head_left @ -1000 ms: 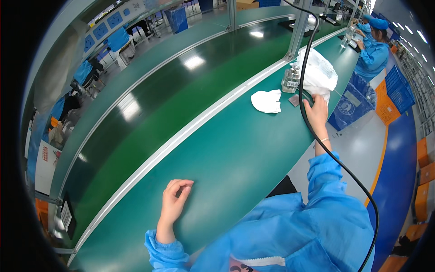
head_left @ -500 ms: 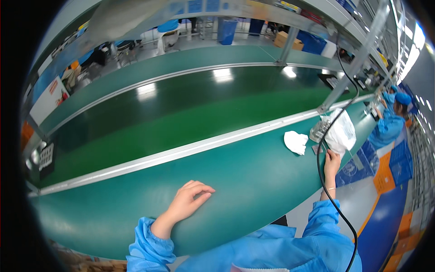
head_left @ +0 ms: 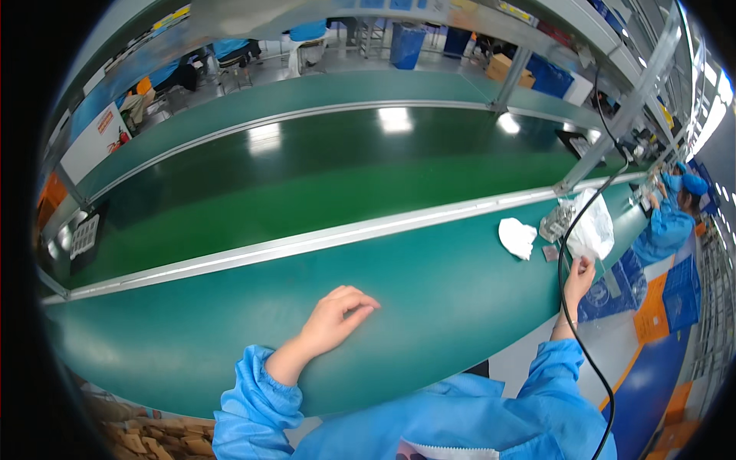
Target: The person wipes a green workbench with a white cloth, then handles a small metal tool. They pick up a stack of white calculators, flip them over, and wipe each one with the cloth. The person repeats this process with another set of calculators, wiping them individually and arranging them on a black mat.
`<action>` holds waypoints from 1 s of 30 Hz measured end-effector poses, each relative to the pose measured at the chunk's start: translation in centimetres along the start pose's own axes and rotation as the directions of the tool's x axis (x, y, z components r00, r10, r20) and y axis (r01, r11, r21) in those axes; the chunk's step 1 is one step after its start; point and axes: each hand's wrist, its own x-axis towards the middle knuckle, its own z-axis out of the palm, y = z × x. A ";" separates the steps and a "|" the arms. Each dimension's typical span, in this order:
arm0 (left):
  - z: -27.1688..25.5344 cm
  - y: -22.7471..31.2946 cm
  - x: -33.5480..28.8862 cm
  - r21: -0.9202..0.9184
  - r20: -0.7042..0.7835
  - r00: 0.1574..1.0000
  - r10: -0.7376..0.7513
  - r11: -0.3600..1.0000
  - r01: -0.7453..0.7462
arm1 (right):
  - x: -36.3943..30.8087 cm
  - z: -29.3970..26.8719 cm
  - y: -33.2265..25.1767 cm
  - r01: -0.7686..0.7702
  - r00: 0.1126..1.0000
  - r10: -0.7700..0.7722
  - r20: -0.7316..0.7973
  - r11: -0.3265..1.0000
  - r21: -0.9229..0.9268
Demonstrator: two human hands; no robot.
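My left hand (head_left: 335,320) lies on the green worktable (head_left: 429,307), its fingers loosely stretched, with nothing visible in them. At the right, my right hand (head_left: 579,282) has its fingers pinched together at the near edge of a white plastic bag (head_left: 593,230). Anything small between those fingertips is hidden. Just left of the bag stands a clear plastic bag of small parts (head_left: 555,224). A small reddish-grey flat piece (head_left: 550,253) lies in front of it. Further left sits a crumpled white cloth or paper (head_left: 517,238).
A black cable (head_left: 568,307) hangs down across my right forearm. Beyond a metal rail (head_left: 330,248) runs a green conveyor belt (head_left: 322,184), with a black tray (head_left: 83,238) at its left. A metal post (head_left: 613,130) rises behind the bags. Co-workers in blue (head_left: 665,226) sit at the far right.
The whole view has shifted slightly, so the table and bags appear further right. My left thumb and fingers look closer together. My right hand stays at the bag's near edge.
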 end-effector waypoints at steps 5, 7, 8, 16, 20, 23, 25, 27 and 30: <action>-0.1 0.3 0.2 0.069 -0.188 0.982 0.005 0.998 0.009 | -5.0 -0.2 -7.7 0.068 0.974 -0.113 0.196 0.973 0.222; -0.5 -0.3 -0.1 0.097 -0.226 0.971 -0.073 0.991 0.096 | -8.6 0.2 -14.1 0.111 0.801 -0.264 0.537 0.948 0.299; -0.6 -0.4 -0.1 0.055 -0.248 0.962 -0.112 0.990 0.129 | -9.4 -0.5 -18.2 0.160 0.623 -0.359 0.695 0.928 0.336; -0.9 -1.3 1.0 -0.002 -0.379 0.896 -0.231 0.969 0.249 | -15.7 6.8 -30.7 0.330 0.072 -0.805 0.589 0.576 0.748; -0.8 -0.9 1.0 0.030 -0.423 0.877 -0.226 0.964 0.262 | -19.8 8.7 -33.5 0.346 0.077 -0.867 0.493 0.487 0.802; -0.2 -1.4 1.3 0.012 -0.463 0.839 -0.287 0.944 0.330 | -19.8 9.3 -33.4 0.193 0.047 -0.875 0.482 0.481 0.855; 0.6 -2.4 2.0 0.054 -0.527 0.803 -0.280 0.931 0.360 | -19.3 9.4 -33.2 0.117 0.035 -0.854 0.519 0.519 0.846; 1.4 -1.8 3.8 0.036 -0.561 0.781 -0.276 0.934 0.356 | -19.0 9.4 -33.1 0.082 0.052 -0.840 0.539 0.542 0.836; 2.7 -3.1 6.5 -0.018 -0.573 0.794 -0.203 0.972 0.235 | -18.8 9.3 -33.4 0.111 -0.007 -0.838 0.546 0.542 0.833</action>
